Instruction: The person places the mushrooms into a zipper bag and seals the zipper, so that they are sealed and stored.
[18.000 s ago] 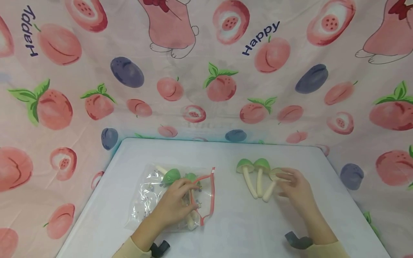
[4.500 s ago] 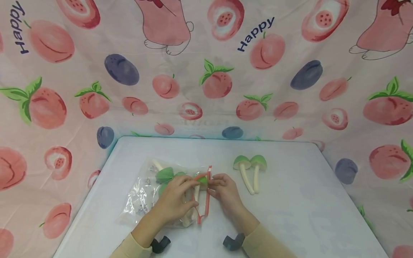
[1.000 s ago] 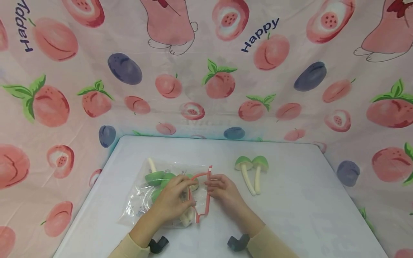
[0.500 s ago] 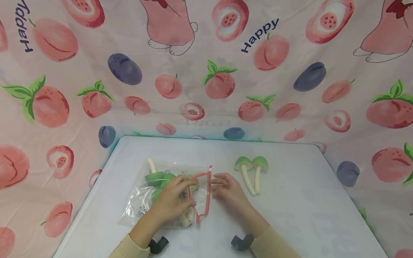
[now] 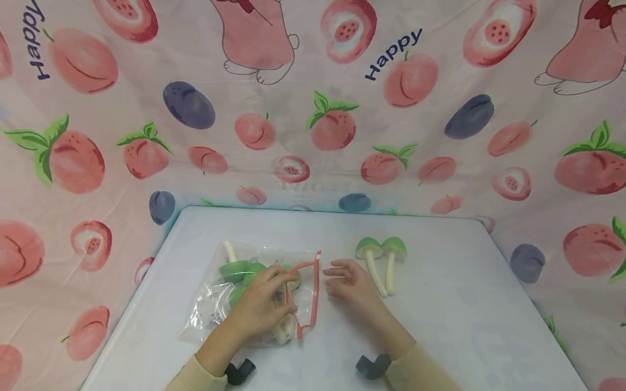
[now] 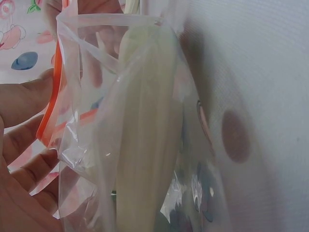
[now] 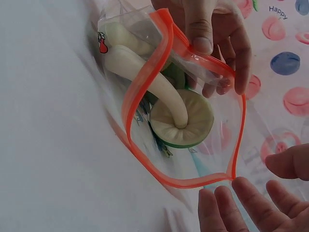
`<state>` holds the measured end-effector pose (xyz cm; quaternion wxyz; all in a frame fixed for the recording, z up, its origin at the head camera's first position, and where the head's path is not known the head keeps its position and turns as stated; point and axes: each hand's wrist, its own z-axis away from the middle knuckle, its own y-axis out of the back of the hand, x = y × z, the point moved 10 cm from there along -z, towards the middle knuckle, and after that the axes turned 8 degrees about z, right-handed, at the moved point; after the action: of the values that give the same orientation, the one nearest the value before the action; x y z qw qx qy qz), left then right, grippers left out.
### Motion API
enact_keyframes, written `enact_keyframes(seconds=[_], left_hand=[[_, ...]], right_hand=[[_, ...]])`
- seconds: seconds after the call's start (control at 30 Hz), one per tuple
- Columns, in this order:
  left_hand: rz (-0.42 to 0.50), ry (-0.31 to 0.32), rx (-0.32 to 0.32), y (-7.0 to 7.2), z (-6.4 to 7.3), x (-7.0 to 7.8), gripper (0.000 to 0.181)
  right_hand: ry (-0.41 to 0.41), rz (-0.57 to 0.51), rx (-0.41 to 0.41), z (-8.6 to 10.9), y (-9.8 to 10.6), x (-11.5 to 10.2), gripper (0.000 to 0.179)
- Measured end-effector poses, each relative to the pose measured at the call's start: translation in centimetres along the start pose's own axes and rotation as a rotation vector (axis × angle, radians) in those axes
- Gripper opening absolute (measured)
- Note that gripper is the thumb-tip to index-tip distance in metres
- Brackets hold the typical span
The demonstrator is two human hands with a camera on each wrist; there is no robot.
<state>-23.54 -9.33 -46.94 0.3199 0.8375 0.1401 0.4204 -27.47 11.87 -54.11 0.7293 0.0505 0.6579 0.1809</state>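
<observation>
A clear zip bag with a red zip edge lies left of the table's middle, its mouth gaping to the right. Several toy mushrooms with green caps and pale stems are inside. My left hand pinches the upper side of the mouth, thumb on the red strip in the right wrist view. One mushroom lies just inside, underside of its cap toward the opening. My right hand hovers just right of the mouth, fingers spread and holding nothing. Two more mushrooms lie side by side beyond it.
The white table ends at a back edge against a peach-print cloth, which also hangs at both sides. Black curved pieces sit at both wrists, by the beige sleeves.
Earlier, three mushrooms lay at the right; one was taken by my right hand and put into the bag. Over the last second that hand has drawn back rightward from the mouth. The left stays put.
</observation>
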Motion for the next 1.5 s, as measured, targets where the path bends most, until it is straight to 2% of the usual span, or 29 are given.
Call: enact_keyframes(seconds=[0.23,0.53,0.73,0.9,1.1,1.3,1.5], left_hand=[[0.000,0.010,-0.004,0.0,0.0,0.0,0.066],[-0.009,0.016,-0.008,0.0,0.0,0.1,0.065],[-0.011,0.012,-0.006,0.0,0.0,-0.1,0.065],[-0.017,0.008,-0.005,-0.1,0.0,-0.1,0.065],[-0.016,0.036,-0.023,-0.1,0.0,-0.2,0.065],[-0.016,0.039,-0.026,-0.2,0.0,-0.1,0.064],[-0.018,0.026,-0.017,-0.1,0.0,0.0,0.064]], right_hand=[[-0.001,-0.026,0.022,0.2,1.1,0.1,0.053],[-0.005,0.016,0.070,0.6,3.1,-0.1,0.053],[0.012,0.006,0.079,0.9,4.3,-0.3,0.051],[0.026,-0.039,0.098,1.0,5.5,-0.4,0.051],[0.059,-0.106,0.108,1.1,7.0,-0.2,0.055],[0.022,-0.066,0.140,1.4,8.6,0.2,0.057],[0.043,-0.022,0.158,1.8,10.0,0.2,0.058]])
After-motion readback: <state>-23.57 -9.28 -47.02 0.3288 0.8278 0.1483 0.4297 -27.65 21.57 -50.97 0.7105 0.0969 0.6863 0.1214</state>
